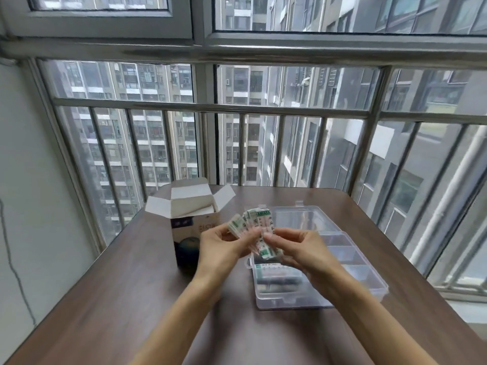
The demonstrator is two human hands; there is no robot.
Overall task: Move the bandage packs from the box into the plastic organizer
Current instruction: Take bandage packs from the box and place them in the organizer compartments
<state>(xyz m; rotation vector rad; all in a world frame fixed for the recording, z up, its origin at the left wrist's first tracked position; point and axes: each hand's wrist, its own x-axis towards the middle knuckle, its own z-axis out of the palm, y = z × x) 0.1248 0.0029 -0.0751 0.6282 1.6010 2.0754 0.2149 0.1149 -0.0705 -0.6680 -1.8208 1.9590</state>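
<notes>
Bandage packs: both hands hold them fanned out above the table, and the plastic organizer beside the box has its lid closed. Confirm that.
One error: the plastic organizer is open, lid back. The head view shows it. The left hand and right hand do hold the bandage packs, beside the box.

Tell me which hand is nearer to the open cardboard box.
Left. The left hand holds bandage packs just in front of the cardboard box, nearly overlapping its front face. The right hand is farther off, above the plastic organizer.
</notes>
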